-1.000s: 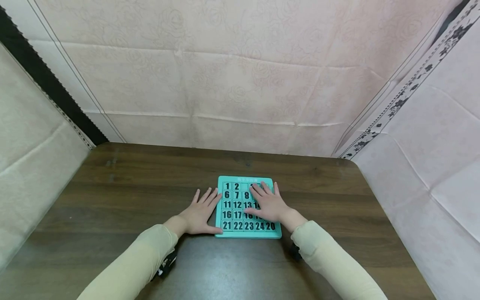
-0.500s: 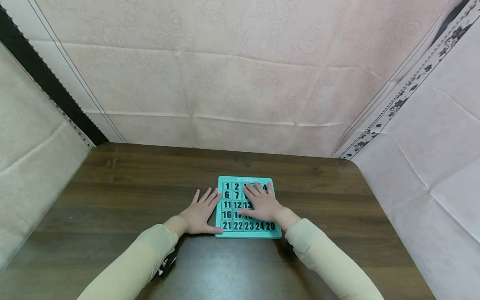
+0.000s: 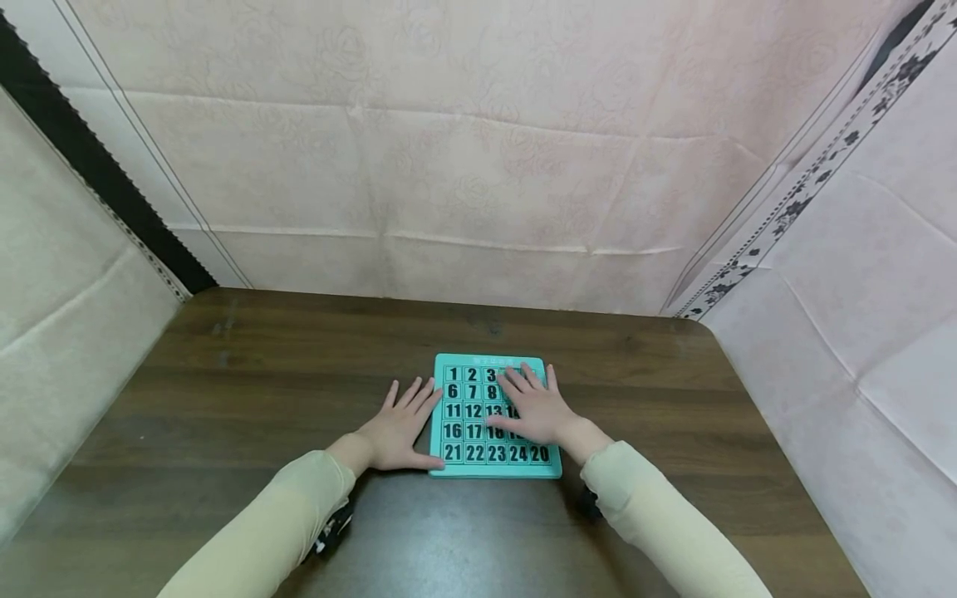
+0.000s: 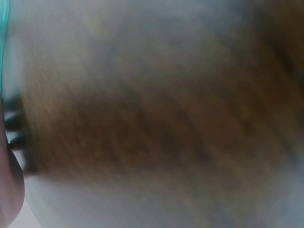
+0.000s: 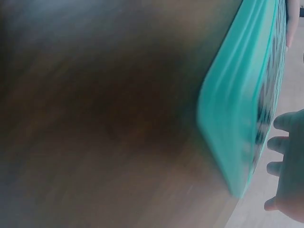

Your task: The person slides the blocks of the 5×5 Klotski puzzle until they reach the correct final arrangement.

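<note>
A turquoise number sliding puzzle (image 3: 474, 454) lies flat on the table, its tiles bearing black numbers. My left hand (image 3: 396, 433) rests along its left edge with fingers spread, the thumb lying at the lower left corner. Over the right part of the tiles, my right hand (image 3: 540, 415) lies with straight fingers, its fingertips at the upper rows and its thumb pointing left across the fourth row. It hides several tiles. In the right wrist view, the puzzle's thick side (image 5: 230, 104) shows beside the right fingers (image 5: 277, 145). Only a sliver of the left hand (image 4: 10, 194) appears in the left wrist view.
The brown wooden table (image 3: 299, 349) extends on all sides of the puzzle. Pale patterned cloth (image 3: 463, 166) hangs behind its far edge, with more white cloth (image 3: 860, 332) at the right and left (image 3: 67, 316).
My right hand slid left across the tiles, then back right to about where it was. The 3 now shows in the top row's third column, where a gap showed earlier. The left hand stayed put.
</note>
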`<state>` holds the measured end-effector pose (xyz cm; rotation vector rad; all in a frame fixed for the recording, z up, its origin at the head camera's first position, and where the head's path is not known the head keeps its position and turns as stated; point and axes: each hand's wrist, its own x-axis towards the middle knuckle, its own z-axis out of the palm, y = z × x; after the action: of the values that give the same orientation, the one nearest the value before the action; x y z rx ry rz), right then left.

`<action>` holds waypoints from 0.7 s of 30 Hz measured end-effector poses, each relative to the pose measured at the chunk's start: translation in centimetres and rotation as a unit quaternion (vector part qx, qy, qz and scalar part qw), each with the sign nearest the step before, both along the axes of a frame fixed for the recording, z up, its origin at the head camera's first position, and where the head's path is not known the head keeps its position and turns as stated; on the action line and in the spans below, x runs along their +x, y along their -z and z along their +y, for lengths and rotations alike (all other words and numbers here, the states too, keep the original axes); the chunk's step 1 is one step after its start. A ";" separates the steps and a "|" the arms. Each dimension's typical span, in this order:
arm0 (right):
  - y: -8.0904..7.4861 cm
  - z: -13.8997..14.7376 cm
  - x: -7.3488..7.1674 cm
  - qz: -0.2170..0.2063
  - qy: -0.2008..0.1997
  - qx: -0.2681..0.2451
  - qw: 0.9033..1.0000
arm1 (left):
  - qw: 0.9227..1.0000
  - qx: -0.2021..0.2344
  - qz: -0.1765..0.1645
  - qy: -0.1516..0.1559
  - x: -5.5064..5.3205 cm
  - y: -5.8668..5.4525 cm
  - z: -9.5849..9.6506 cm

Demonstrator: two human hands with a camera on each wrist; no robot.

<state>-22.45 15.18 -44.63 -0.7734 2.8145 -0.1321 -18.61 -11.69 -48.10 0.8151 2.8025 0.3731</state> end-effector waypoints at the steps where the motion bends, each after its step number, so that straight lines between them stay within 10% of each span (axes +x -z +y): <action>1: 0.0 0.4 0.0 0.000 0.002 -0.003 1.000 | 1.000 0.002 0.000 0.000 0.0 0.0 0.0; 21: 0.1 3.8 0.0 -0.014 0.015 -0.016 1.000 | 1.000 0.007 0.005 0.003 0.0 0.1 0.0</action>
<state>-22.41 18.97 -44.71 -0.7301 2.8049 -0.1912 -18.61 -11.71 -48.15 0.8289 2.8086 0.3892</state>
